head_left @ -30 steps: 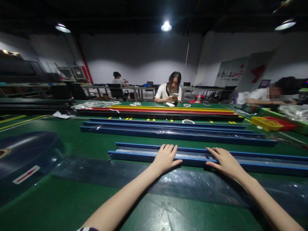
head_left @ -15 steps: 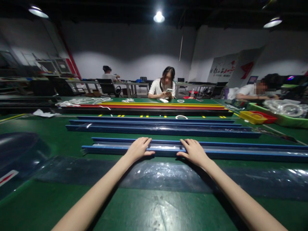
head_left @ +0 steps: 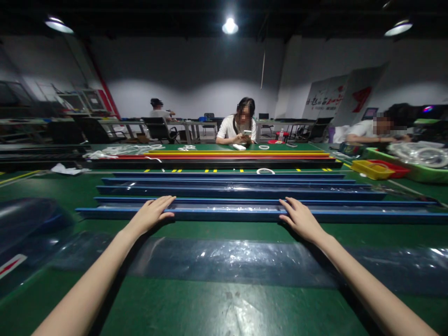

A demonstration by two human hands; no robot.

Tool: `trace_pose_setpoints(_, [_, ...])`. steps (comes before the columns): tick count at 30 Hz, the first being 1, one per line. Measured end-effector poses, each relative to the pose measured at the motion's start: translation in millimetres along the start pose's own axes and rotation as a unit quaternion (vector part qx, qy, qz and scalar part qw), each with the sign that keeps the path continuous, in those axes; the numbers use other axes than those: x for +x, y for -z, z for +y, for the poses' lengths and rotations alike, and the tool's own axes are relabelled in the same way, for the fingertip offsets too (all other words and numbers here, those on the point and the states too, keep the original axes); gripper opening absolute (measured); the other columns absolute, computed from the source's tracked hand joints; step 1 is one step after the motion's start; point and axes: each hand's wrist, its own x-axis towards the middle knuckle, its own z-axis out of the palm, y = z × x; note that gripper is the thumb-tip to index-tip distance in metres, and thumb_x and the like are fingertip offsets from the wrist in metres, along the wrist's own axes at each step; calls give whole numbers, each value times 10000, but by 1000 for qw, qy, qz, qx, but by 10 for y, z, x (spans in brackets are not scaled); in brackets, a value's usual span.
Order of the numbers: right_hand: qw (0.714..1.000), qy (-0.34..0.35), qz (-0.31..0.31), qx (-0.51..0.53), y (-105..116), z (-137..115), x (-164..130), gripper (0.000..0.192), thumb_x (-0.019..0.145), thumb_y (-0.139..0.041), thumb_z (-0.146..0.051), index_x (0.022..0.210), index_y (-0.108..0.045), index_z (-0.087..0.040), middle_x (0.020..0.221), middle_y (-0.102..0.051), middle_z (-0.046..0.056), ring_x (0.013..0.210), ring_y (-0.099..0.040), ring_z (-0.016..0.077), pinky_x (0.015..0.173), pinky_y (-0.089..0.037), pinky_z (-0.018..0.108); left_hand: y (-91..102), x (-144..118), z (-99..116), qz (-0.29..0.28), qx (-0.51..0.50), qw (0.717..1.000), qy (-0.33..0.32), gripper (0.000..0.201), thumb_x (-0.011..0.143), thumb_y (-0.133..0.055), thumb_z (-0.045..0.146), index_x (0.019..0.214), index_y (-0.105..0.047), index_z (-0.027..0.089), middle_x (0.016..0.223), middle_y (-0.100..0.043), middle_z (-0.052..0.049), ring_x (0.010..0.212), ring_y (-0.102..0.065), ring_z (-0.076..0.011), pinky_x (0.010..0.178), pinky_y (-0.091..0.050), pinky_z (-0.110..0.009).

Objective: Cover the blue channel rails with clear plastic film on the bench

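Head view: a long blue channel [head_left: 224, 212] is seen lying crosswise on the green table [head_left: 210, 308], nearest of several. It is pressed by the left hand [head_left: 150, 215] and right hand [head_left: 301, 220], laid flat with fingers extended, well apart (likely stiff, light, best gripped at spaced points along its near wall).

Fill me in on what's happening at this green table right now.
A person rests both hands flat on the nearest blue channel, which lies crosswise on the green table: left hand toward its left part, right hand right of centre, fingers laid over the near edge. More blue channels lie just beyond, then red and yellow strips. Clear plastic film lies under the forearms. Across the table, a seated person looks at a phone.
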Motion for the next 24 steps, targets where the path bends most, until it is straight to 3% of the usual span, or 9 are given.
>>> trace_pose_setpoints(10, [1000, -11, 9, -20, -200, -52, 136, 535, 888, -258, -384, 1367, -321, -155, 1388, -360, 160, 1276, -298, 295, 938, -343, 469, -113, -26, 55, 46, 34, 995, 80, 505, 857, -314, 355, 1335, -374, 202, 1420, -313, -63, 1322, -256, -223, 1008, -260, -399])
trace_pose_setpoints(14, [1000, -12, 14, -11, -239, -64, 218, 517, 892, -265, -362, 1372, -315, -177, 1408, -333, 143, 1283, -292, 275, 945, -338, 439, -173, 12, -45, 45, 42, 995, 80, 529, 851, -306, 350, 1325, -385, 128, 1430, -281, -106, 1337, -210, -240, 1005, -276, -392])
trace_pose_setpoints(24, [1000, -5, 14, -13, -276, -355, 513, 504, 895, -281, -360, 1371, -325, -200, 1422, -323, 103, 1291, -268, 272, 984, -276, 443, -300, 87, -472, 13, 33, 991, 127, 602, 859, -265, 413, 1372, -297, 99, 1431, -285, -97, 1339, -195, -261, 1040, -237, -418])
